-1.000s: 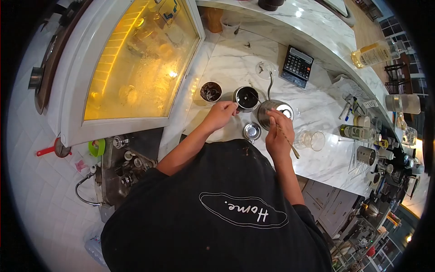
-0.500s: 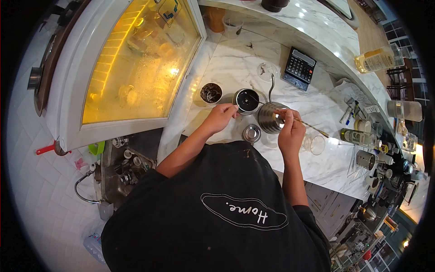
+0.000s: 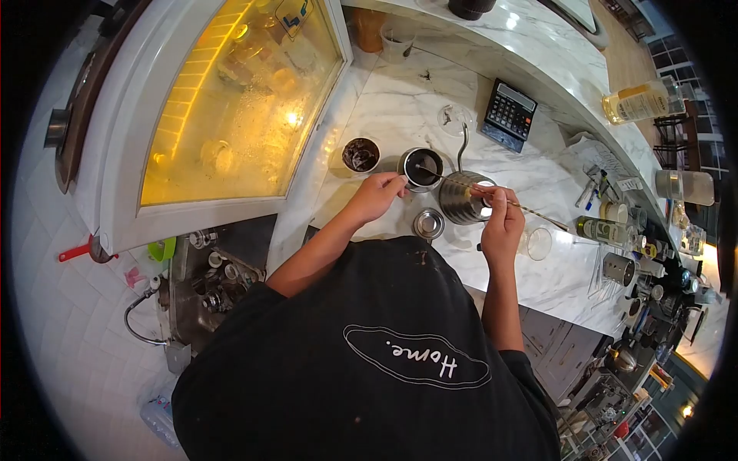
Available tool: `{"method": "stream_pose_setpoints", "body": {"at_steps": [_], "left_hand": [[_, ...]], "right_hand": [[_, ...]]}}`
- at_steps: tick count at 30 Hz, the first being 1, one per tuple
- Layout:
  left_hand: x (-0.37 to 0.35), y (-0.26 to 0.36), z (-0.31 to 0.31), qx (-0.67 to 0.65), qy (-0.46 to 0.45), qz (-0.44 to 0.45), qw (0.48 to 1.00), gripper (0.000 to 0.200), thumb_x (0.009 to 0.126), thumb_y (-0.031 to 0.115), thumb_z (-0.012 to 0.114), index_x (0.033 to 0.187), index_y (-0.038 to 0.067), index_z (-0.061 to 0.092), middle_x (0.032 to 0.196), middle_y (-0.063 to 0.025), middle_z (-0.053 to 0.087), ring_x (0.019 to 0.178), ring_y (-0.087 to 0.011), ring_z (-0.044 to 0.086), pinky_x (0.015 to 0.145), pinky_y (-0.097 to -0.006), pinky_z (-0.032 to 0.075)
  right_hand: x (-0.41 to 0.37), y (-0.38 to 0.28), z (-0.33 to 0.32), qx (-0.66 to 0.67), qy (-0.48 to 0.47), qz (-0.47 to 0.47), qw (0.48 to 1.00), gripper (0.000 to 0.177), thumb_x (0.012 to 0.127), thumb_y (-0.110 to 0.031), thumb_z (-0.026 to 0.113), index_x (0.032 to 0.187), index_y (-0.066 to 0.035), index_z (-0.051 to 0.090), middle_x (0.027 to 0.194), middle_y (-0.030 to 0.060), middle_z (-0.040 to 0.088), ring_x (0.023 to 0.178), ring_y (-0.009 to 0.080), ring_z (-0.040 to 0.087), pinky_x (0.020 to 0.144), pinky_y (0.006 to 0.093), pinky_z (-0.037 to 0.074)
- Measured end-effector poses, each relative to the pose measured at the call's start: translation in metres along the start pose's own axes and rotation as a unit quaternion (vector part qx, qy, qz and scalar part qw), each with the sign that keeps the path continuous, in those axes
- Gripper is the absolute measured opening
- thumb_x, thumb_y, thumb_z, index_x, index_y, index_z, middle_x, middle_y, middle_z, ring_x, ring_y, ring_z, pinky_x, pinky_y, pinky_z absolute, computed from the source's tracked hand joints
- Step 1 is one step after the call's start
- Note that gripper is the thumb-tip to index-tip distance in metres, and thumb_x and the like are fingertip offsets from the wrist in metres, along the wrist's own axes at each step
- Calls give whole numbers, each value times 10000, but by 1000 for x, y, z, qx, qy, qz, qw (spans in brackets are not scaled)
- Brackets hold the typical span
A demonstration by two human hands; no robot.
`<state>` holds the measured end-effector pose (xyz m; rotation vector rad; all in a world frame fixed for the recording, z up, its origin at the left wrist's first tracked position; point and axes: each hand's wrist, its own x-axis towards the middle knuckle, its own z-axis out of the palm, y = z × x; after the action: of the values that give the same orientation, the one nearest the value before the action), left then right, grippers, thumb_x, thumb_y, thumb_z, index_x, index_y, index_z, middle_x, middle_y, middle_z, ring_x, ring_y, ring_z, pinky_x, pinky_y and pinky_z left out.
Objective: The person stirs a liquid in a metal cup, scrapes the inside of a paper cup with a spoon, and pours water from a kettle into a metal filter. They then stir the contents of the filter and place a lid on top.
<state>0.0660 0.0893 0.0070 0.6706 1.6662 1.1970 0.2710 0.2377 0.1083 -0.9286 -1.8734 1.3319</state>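
Note:
Fingers of my left hand point(image 3: 383, 198) pinch the near-left rim of a metal cup point(image 3: 423, 187) that stands on the counter with dark liquid inside. A long twisted bar spoon point(image 3: 540, 216) is held in my right hand point(image 3: 503, 220); its far end reaches into that cup. Under the spoon stands a steel gooseneck kettle point(image 3: 458, 204), its spout pointing away from me. Just in front of my body sits a small round steel piece point(image 3: 428, 223). Left of the metal cup is another cup point(image 3: 360, 144) with dark brown contents.
A clear glass point(image 3: 539, 244) stands right of the kettle. Farther back lie a calculator point(image 3: 509, 115) and a clear round lid or dish point(image 3: 453, 119). A yellow-lit glass-door fridge point(image 3: 246, 107) borders the left, above a sink point(image 3: 192, 284). Bottles and tools line the right.
My right hand has shifted slightly right and the bar spoon has moved with it. The left hand stays at the metal cup's rim.

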Motion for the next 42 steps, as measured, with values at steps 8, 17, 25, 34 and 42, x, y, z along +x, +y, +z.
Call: {"method": "stream_pose_setpoints", "body": {"at_steps": [8, 17, 25, 34, 42], "left_hand": [[6, -14, 1, -12, 17, 36, 999, 396, 1014, 346, 558, 861, 3, 686, 839, -55, 706, 798, -142, 611, 755, -306, 480], [-10, 4, 8, 86, 76, 84, 990, 370, 1042, 344, 547, 1046, -4, 674, 937, -134, 737, 851, -228, 686, 808, -357, 521], [-24, 3, 20, 63, 151, 88, 983, 328, 1026, 293, 594, 1246, 50, 576, 987, -158, 724, 918, -269, 701, 829, -388, 534], [-66, -44, 22, 136, 176, 42, 974, 362, 966, 248, 666, 1266, 72, 564, 1019, -159, 698, 931, -295, 684, 827, -410, 536], [-73, -57, 53, 378, 114, 188, 899, 546, 796, 298, 827, 1287, 172, 624, 1236, -99, 606, 1198, -318, 531, 983, -480, 430]], "right_hand": [[-17, 16, -7, 63, -18, 40, 997, 372, 1119, -225, 417, 1107, 24, 693, 1089, 104, 746, 1027, 183, 692, 925, 332, 509], [-47, 23, -5, 164, 25, 154, 974, 356, 1115, -253, 429, 1165, 4, 670, 1133, 129, 747, 1041, 203, 714, 880, 328, 539], [-57, 46, -3, 357, 56, 265, 894, 313, 1114, -313, 460, 1242, -65, 601, 1230, 132, 704, 1091, 235, 688, 899, 401, 518], [-51, 48, -7, 408, 63, 255, 875, 344, 1118, -304, 444, 1267, -14, 553, 1219, 174, 692, 1068, 249, 688, 890, 406, 541], [-43, 44, -16, 401, 61, 243, 881, 364, 1120, -320, 431, 1273, -11, 547, 1225, 158, 693, 1096, 264, 681, 921, 410, 536]]}}
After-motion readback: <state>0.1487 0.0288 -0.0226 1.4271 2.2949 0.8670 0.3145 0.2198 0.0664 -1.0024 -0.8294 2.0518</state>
